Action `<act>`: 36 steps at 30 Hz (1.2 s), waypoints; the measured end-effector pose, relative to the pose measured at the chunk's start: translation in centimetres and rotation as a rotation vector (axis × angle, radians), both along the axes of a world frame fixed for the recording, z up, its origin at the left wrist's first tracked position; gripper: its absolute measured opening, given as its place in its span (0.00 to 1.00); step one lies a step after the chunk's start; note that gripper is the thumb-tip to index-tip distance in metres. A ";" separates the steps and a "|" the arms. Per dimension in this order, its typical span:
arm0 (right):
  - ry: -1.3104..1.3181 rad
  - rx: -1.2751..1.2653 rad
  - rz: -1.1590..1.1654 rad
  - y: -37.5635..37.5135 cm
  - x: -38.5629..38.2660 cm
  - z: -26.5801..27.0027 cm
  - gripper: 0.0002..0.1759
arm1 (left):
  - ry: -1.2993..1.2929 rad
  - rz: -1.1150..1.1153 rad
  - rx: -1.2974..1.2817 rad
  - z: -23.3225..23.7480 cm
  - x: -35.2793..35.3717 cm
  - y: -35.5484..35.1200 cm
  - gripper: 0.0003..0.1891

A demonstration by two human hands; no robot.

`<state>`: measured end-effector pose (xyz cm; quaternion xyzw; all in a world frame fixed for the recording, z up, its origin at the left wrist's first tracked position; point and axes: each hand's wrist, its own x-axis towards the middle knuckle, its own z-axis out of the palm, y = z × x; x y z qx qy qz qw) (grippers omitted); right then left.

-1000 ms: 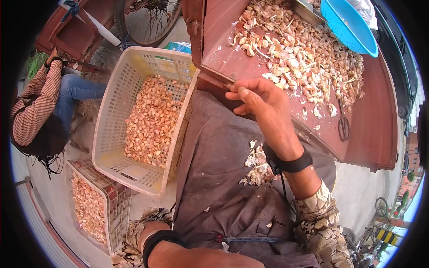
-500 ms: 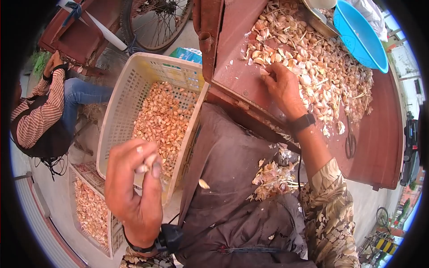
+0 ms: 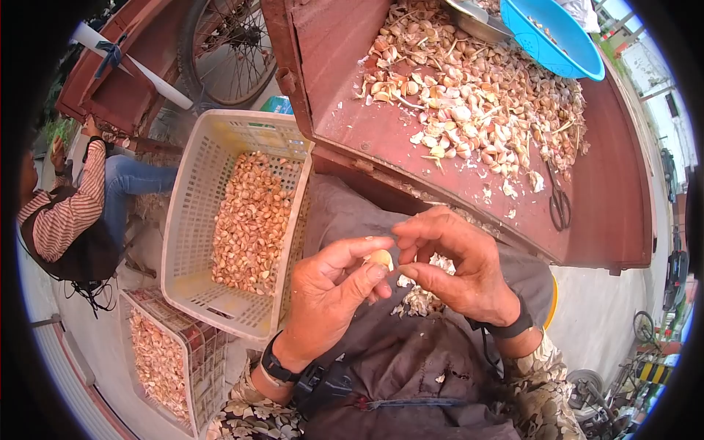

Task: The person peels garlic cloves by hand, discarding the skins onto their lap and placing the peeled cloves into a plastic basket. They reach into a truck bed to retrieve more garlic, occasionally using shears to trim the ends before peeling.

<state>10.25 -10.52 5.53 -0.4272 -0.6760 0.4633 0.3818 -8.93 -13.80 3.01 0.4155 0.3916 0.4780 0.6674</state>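
Over my lap, my left hand (image 3: pixel 330 293) pinches a pale garlic clove (image 3: pixel 381 259) between thumb and index finger. Close on its right is my right hand (image 3: pixel 458 268), its thumb and fingers curved near the clove; whether they hold any small bit is too small to tell. Below lie garlic skins (image 3: pixel 422 297) on the dark apron (image 3: pixel 411 352). A plastic crate (image 3: pixel 176 242) to the left holds loose cloves (image 3: pixel 253 220). Heaped garlic (image 3: pixel 477 103) covers part of the red metal surface (image 3: pixel 337 132).
Scissors (image 3: pixel 559 202) lie at the heap's right. A blue basin (image 3: pixel 557 37) and a metal bowl (image 3: pixel 480 22) stand at the back. Another crate (image 3: pixel 209 367) with garlic is at lower left. A person in a striped shirt (image 3: pixel 81 213) sits far left, near a wheel (image 3: pixel 227 51).
My right hand has left the garlic heap and come beside my left hand over the lap. My left hand has moved right, away from the crate. The view has shifted.
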 end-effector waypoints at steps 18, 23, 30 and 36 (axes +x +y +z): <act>-0.630 0.060 -0.460 12.9 10.3 -8.7 0.11 | -0.788 -0.126 0.375 7.8 1.0 -1.5 0.16; 0.477 -0.404 -0.441 11.8 12.0 -7.9 0.15 | -0.760 -0.239 0.541 7.2 1.1 -0.3 0.15; 0.767 -0.527 -0.318 6.8 8.9 -4.1 0.24 | -0.603 -0.233 0.595 9.4 1.1 -2.2 0.12; 0.713 -0.545 -0.281 2.9 7.8 -3.3 0.19 | -0.675 0.192 1.289 7.7 4.9 -2.3 0.07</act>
